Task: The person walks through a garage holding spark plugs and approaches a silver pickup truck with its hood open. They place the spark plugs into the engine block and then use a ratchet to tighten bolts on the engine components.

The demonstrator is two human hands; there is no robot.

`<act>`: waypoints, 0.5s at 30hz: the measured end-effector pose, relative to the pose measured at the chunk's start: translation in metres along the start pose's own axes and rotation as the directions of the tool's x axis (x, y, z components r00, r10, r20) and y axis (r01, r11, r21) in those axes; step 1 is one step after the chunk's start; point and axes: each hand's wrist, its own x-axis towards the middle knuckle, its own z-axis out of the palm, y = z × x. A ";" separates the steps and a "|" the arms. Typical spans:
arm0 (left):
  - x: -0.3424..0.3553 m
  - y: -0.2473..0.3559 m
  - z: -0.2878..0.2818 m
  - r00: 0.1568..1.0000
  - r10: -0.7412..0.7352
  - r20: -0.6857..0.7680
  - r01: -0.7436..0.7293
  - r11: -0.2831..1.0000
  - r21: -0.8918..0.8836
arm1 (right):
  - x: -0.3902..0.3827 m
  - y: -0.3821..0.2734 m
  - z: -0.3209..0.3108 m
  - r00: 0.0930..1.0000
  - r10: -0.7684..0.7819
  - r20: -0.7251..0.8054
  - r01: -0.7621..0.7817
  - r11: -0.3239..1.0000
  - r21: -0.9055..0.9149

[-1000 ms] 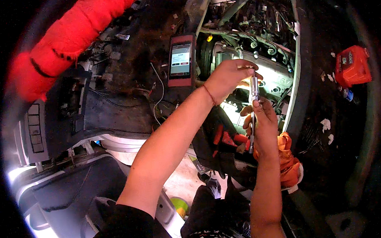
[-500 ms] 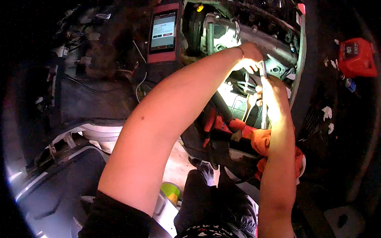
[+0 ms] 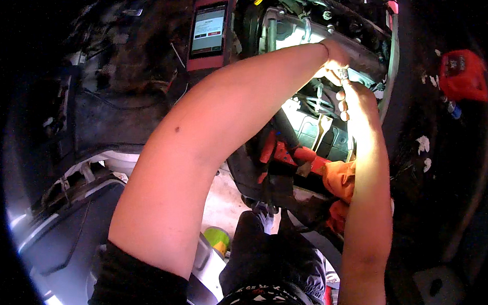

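Observation:
My left hand (image 3: 335, 63) reaches over the engine (image 3: 282, 27), fingers curled round the top of a steel socket tool (image 3: 343, 74). My right hand (image 3: 359, 100) is just below, fingers wrapped round the same tool, whose shaft (image 3: 351, 144) shows beneath it along my wrist. A bright light falls on both hands and on the hoses and metal parts under them. An orange cloth (image 3: 339, 176) lies against my right forearm, beside red parts (image 3: 287, 153) at the bay's near edge.
A red-framed handheld device with a lit screen (image 3: 206, 30) rests left of the bay. On the dark surface at right are a red case (image 3: 463, 76), a blue can (image 3: 453, 108) and scraps of white paper (image 3: 422, 144). A green container (image 3: 216, 239) is on the floor below.
Both hands and the tool have moved up and right, deeper into the engine bay, over the last second. My left forearm now arches across the bay, and the view has shifted.

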 end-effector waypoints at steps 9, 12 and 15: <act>0.001 0.024 -0.021 0.943 0.213 -0.257 0.075 0.615 0.785 | -0.015 -0.049 -0.011 0.998 0.028 0.057 -0.013 0.968 -0.250; -0.004 0.029 -0.036 0.854 0.236 -0.464 0.121 0.777 0.618 | -0.031 -0.057 -0.012 0.986 -0.041 0.161 0.070 0.982 -0.177; -0.015 0.046 -0.054 0.771 0.312 -0.556 -0.120 0.928 0.354 | -0.037 -0.057 -0.016 0.961 -0.201 0.191 0.188 0.978 0.085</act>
